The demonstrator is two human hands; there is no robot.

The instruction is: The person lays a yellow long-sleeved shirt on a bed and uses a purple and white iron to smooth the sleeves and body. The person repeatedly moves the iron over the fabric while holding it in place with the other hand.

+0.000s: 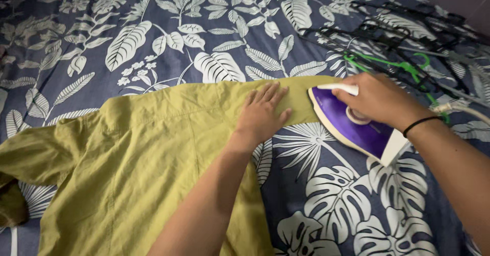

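Note:
An olive-green shirt (pixel 143 154) lies spread flat on a blue bedsheet with white leaf print (pixel 153 36). My left hand (pixel 263 113) presses flat on the shirt's sleeve, fingers together and pointing away from me. My right hand (pixel 380 100) grips the white handle of a purple and white clothes iron (pixel 352 126). The iron's tip rests on the end of the sleeve, just right of my left hand. A black band sits on my right wrist.
Several black clothes hangers (pixel 403 29) and a green one (pixel 398 64) lie in a pile at the upper right. The iron's pale cord (pixel 459 108) runs off to the right. A dark brown cloth (pixel 11 205) shows at the left edge.

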